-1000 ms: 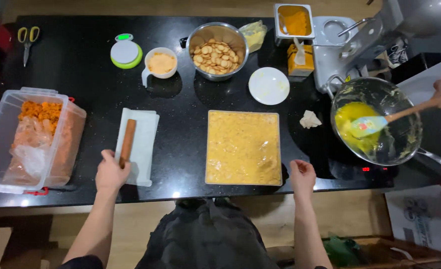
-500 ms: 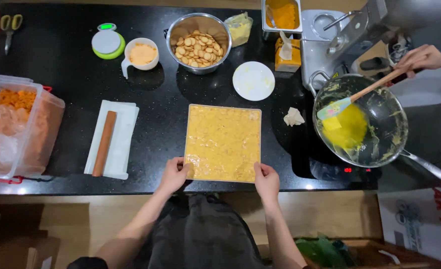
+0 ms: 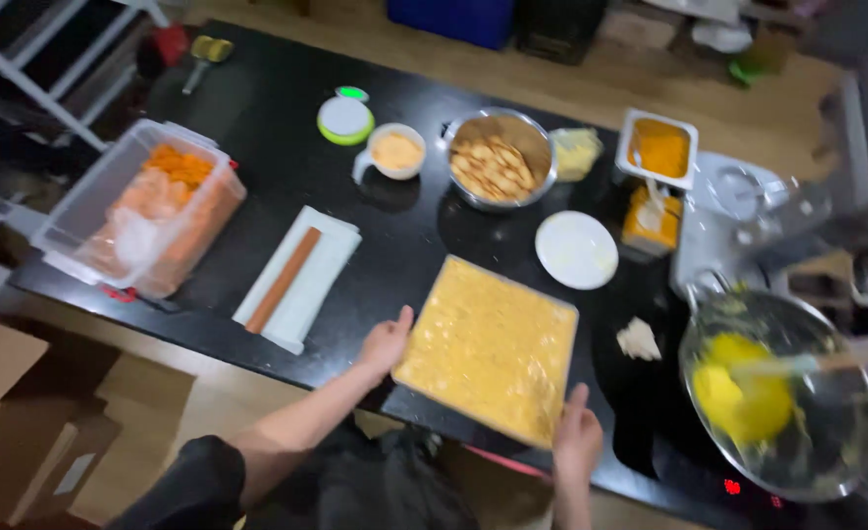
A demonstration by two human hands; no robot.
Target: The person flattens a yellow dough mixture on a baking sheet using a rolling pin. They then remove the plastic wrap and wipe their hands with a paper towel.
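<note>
My left hand (image 3: 387, 342) and right hand (image 3: 577, 435) sit lowest in the frame, one at each near corner of the square slab of yellow crumbly sheet (image 3: 490, 347), which lies just below the centre on the black counter (image 3: 414, 231). My left fingers are curled loosely against its left corner and my right fingers lie nearly straight along its lower right edge. Both hands touch the slab and neither closes round it, which looks like a way to steady or square it without breaking the surface.

Half a second ago my hands lay side by side at its near edge; now they are spread to the corners, and the slab sits skewed in the picture, though my head has swung, so I cannot tell whether it turned.

Left of it, the wooden rolling pin (image 3: 284, 280) rests on white paper (image 3: 298, 278), parked within reach. At the right edge, a pan (image 3: 780, 397) holds a yellow mass with a spatula in it. Farther up are a white plate (image 3: 576, 249), a metal bowl of pale pieces (image 3: 499, 169) and a clear tub of orange food (image 3: 142, 207) at upper left.
</note>
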